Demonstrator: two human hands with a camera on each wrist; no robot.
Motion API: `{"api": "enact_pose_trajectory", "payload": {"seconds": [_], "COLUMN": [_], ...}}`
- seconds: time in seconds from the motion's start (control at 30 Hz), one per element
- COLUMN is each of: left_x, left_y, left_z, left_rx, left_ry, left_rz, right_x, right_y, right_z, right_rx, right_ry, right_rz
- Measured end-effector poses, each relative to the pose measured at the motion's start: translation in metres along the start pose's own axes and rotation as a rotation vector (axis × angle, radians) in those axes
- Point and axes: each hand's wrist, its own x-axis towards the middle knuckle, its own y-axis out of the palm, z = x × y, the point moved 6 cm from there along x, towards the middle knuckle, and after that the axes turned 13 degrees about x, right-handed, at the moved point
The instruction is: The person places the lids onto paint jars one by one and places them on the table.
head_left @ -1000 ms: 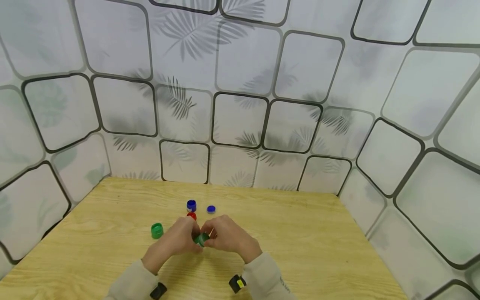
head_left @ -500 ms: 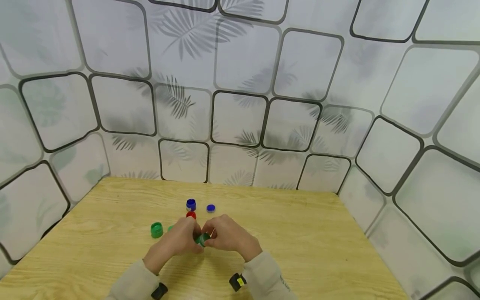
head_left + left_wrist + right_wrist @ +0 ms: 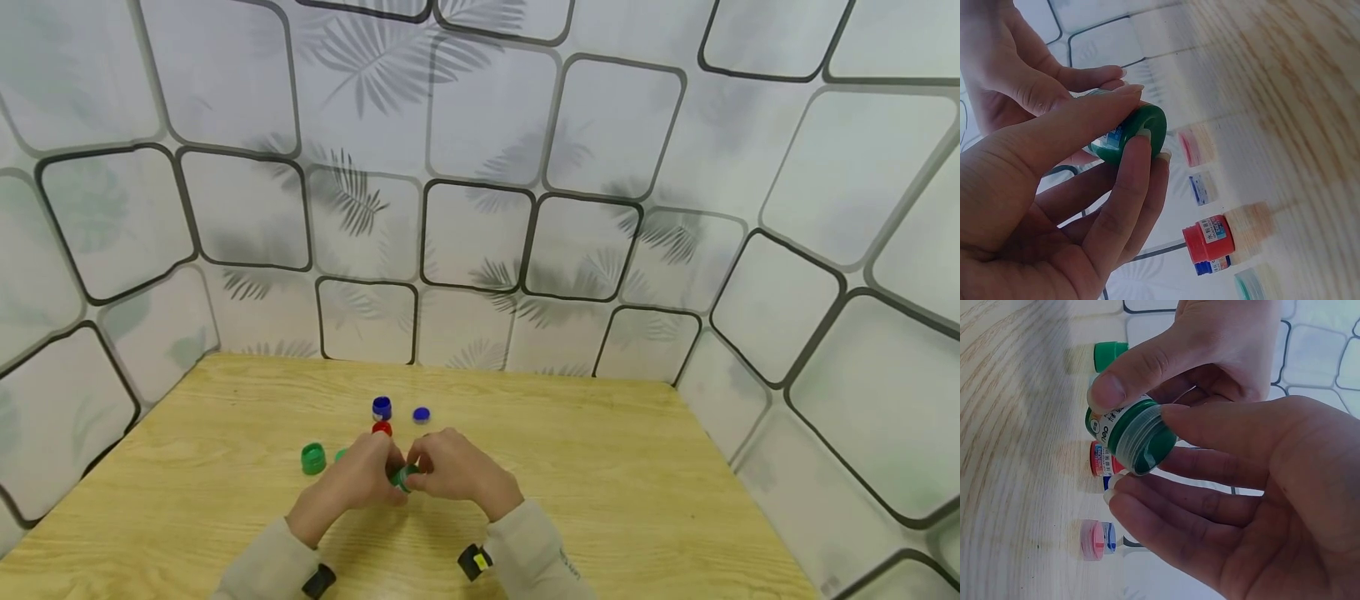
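Note:
My left hand [image 3: 358, 473] grips a small green paint jar [image 3: 1105, 428] with a white printed label, its thumb on the side and fingertips by the base. The jar lies tilted, its clear ribbed lid [image 3: 1138, 445] toward the right hand. With thumb and forefinger my right hand [image 3: 461, 473] pinches this lid; its other fingers extend below, off the jar. Both hands are just above the table. Beyond them stand a red paint jar [image 3: 1210, 239] and a blue paint jar [image 3: 382, 407]. Left of the left hand is another green jar [image 3: 312, 458], without a lid.
A blue lid [image 3: 422, 415] lies right of the blue jar. A pink-red lid [image 3: 1191, 147] shows near it in the left wrist view. The left hand partly hides a pale green lid [image 3: 341, 454]. Patterned wall panels enclose the wooden table [image 3: 600, 475].
The right fingers have shifted slightly around the lid. The pale green lid, hidden a second ago, now shows beside the left hand. The head view has moved slightly.

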Motion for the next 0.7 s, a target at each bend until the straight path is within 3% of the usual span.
{"api": "enact_pose_trajectory", "payload": {"seconds": [0.43,0.7], "left_x": [-0.0009,-0.0002], "left_y": [-0.0018,-0.0044], "left_z": [0.0008,0.0040], "left_rx": [-0.001,-0.003], "left_ry": [-0.010,-0.013], "left_rz": [-0.012,-0.036], "right_x": [0.0001,-0.0016], "right_y": [-0.0005,-0.0081], "right_z": [-0.0015,0.0014], "right_rx": [0.019,0.019], "right_ry": [0.008,-0.052], "right_rz": [-0.024,-0.080]}}
